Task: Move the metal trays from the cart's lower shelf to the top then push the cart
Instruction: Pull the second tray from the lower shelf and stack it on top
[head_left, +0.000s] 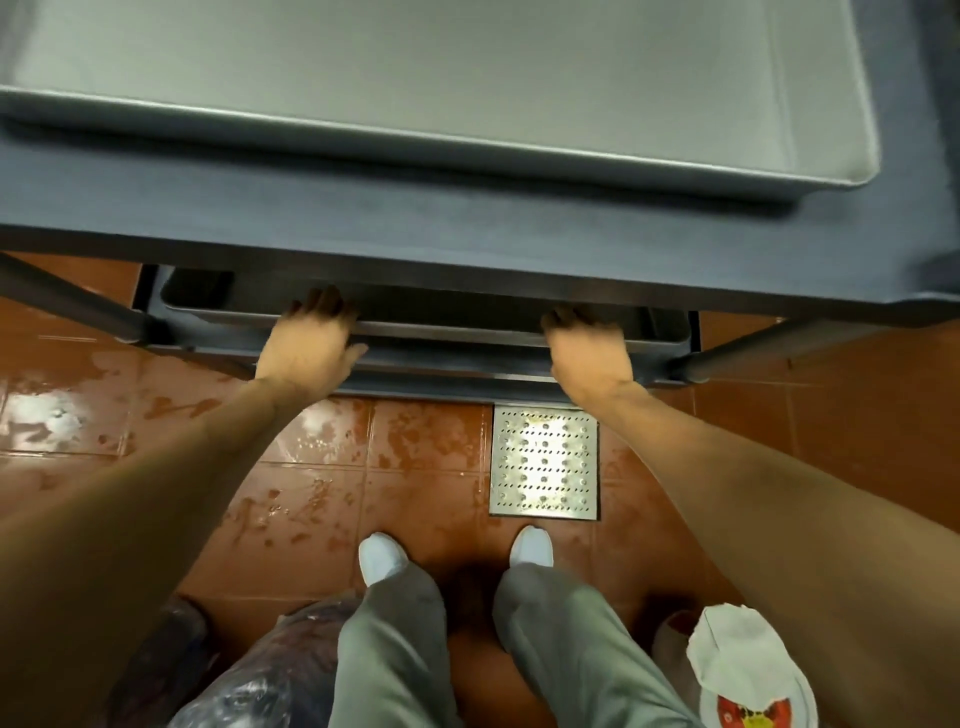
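Head view: the left hand (306, 340) and right hand (589, 345) were each closed over the near rim of a metal tray (452, 332) lying on the cart's lower shelf (441, 371). Another tray (467, 98) already sat on the cart top (363, 218). The tray appeared rigid, thin-walled and probably light; its smooth rim could slip, so a wide, two-point hold suited it. The overhanging top edge limited lift clearance. A floor drain grate (544, 460) and wet tiles (332, 499) lay underfoot.
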